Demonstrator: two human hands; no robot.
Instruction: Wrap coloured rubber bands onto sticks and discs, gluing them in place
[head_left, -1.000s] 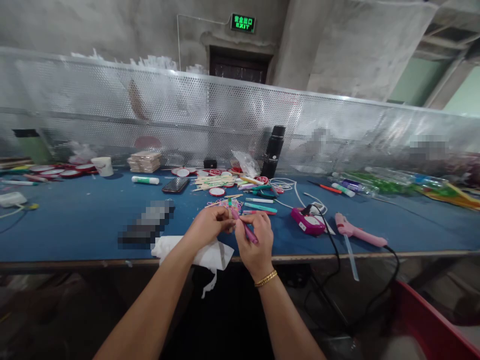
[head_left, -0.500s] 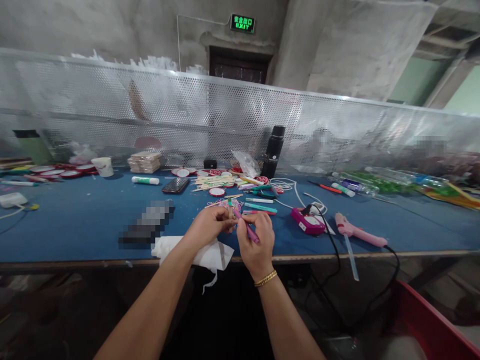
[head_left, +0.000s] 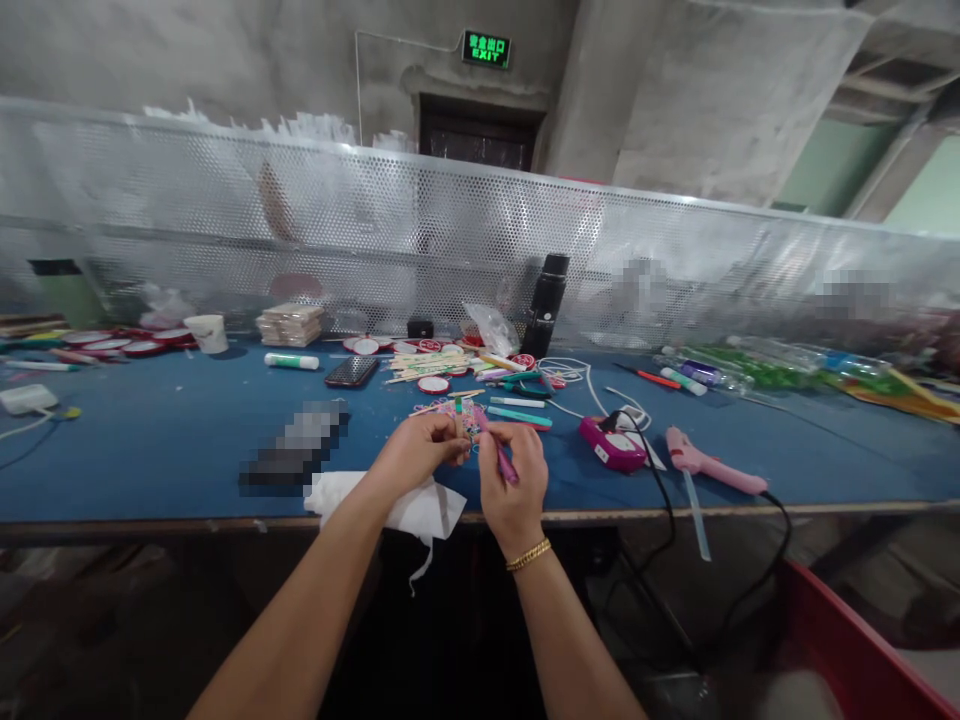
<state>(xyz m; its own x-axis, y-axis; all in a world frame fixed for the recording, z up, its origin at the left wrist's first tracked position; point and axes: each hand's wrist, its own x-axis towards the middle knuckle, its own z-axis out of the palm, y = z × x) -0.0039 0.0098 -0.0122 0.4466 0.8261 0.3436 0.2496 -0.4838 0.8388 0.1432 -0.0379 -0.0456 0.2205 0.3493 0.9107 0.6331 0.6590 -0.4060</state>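
My left hand [head_left: 416, 455] is closed, pinching a small wooden craft stick [head_left: 459, 412] upright; a green band shows near its top. My right hand [head_left: 519, 478] grips a pinkish-purple marker pen [head_left: 507, 464] like a writing tool. The marker's front end points up and left, a short way to the right of the stick. Behind the fingers lies a tangle of coloured bits [head_left: 442, 405], too small to make out. Under my left wrist is a white cloth or tissue [head_left: 435, 508], hanging over the table edge.
Wooden sticks [head_left: 427, 363], a teal marker [head_left: 519, 415] and a phone [head_left: 352, 371] lie beyond my hands. To the right are a magenta power socket [head_left: 611, 446] and a pink glue gun [head_left: 716, 467] with a trailing cable. A black bottle [head_left: 546, 305] stands by the perforated screen [head_left: 337, 230].
The marker's front end has shifted slightly right, away from the stick. My left hand keeps its pinch almost unmoved.
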